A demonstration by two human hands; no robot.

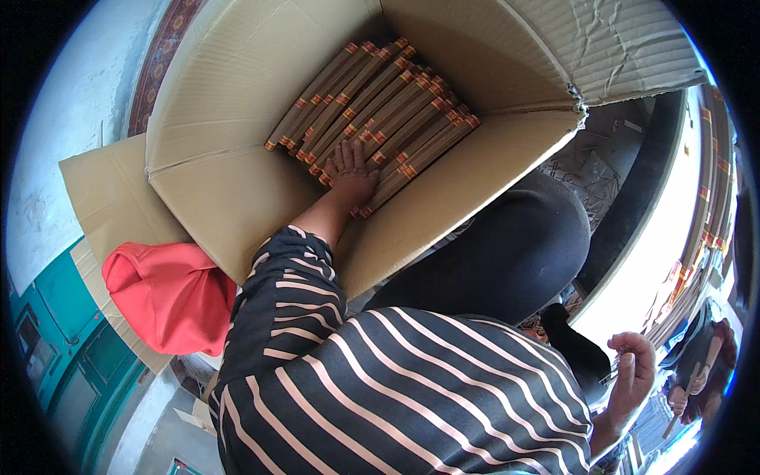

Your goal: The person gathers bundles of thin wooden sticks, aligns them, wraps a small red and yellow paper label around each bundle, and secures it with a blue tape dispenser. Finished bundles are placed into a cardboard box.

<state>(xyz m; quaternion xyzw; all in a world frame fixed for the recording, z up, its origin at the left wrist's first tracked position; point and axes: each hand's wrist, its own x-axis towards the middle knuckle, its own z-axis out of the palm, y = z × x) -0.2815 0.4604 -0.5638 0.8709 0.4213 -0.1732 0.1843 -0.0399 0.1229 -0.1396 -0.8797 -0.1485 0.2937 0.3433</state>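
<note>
A deep cardboard box (229, 87) stands open in front of me. Inside it lie rows of long, thin brown stick-like packs (380, 99) banded in red and yellow, side by side and stacked. My left hand (352, 172) reaches down into the box, its fingers spread flat on the near packs. Away from the box, at the lower right, my right hand (631, 372) is raised with thumb and fingers apart and nothing visible in it. The lower layers of packs are hidden.
A red cloth (170, 297) hangs by the box's left side. At the right edge, more banded brown packs (704, 206) line a pale surface (633, 285). Another person's hands (697, 384) hold a thin stick at the lower right. My bent knee (546, 229) is beside the box.
</note>
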